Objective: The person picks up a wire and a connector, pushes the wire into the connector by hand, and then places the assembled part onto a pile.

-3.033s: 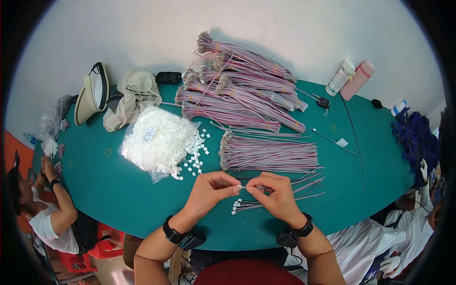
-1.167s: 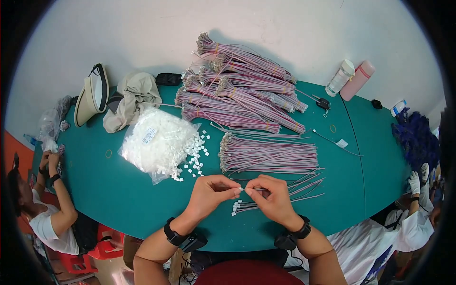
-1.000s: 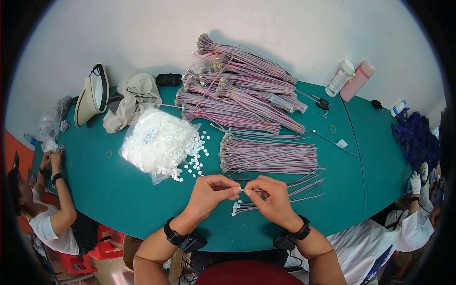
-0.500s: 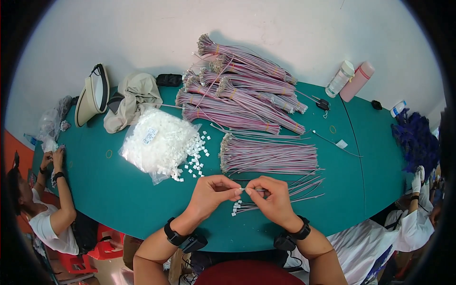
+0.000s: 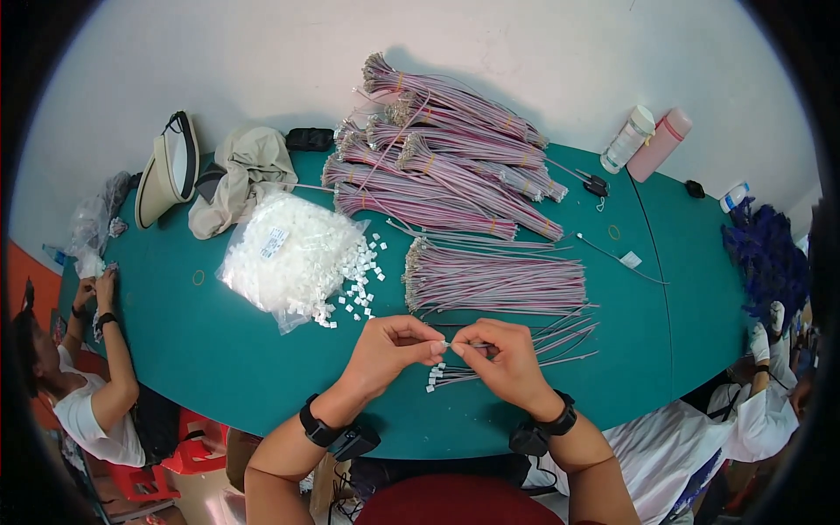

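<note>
My left hand (image 5: 385,354) pinches a small white plastic connector (image 5: 445,344) between thumb and fingertips, and only part of it shows. Right against it, my right hand (image 5: 506,360) grips a thin grey wire lead near its end, the fingers closed. Whether the lead sits inside the connector I cannot tell. Under and beside my right hand lie several wire leads (image 5: 569,343) with white connectors (image 5: 436,374) on their left ends. Just beyond my hands a wide row of grey and pink wire leads (image 5: 499,278) rests on the green table (image 5: 197,350).
Left of the leads, a clear bag (image 5: 284,249) of white connectors spills loose connectors (image 5: 357,284). Tied wire bundles (image 5: 455,166) are piled at the back. A visor (image 5: 166,179), a cloth (image 5: 254,171), two bottles (image 5: 658,146) and keys (image 5: 596,185) stand or lie around. Co-workers sit at both sides.
My hands keep nearly the same pinch, fingertips still together. The view has shifted slightly. At the far right, a co-worker's white-gloved hands have moved beside the dark blue feathery pile.
</note>
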Available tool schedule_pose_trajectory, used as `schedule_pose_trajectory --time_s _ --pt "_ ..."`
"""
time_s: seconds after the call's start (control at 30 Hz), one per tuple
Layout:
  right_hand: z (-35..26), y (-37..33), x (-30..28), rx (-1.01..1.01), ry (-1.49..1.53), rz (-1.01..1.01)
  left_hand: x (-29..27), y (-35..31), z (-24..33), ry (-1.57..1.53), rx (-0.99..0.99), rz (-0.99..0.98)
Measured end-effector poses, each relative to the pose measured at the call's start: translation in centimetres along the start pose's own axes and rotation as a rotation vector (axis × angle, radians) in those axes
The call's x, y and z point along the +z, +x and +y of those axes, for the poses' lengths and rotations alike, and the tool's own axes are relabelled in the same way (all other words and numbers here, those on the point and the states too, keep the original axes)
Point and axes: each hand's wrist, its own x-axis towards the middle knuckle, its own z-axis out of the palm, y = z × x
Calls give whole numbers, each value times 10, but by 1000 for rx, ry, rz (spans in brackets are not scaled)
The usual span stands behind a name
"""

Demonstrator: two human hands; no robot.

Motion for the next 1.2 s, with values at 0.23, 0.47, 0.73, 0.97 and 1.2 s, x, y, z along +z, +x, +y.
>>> schedule_pose_trajectory --time_s 0.23,0.47,0.73,0.97,1.2 --pt "-1 -1 1 -80 -70 -1 0 -1 -1 125 51 -8" --pt "5 -2 0 -154 -122 -3 2 -4 1 257 86 1" --pt "1 0 -1 -98 -49 -24 0 -3 2 247 107 -26" --pt "5 -2 3 -187 -124 5 3 -4 3 188 77 0" --pt "1 0 3 -112 -47 5 0 -3 0 150 94 -61"
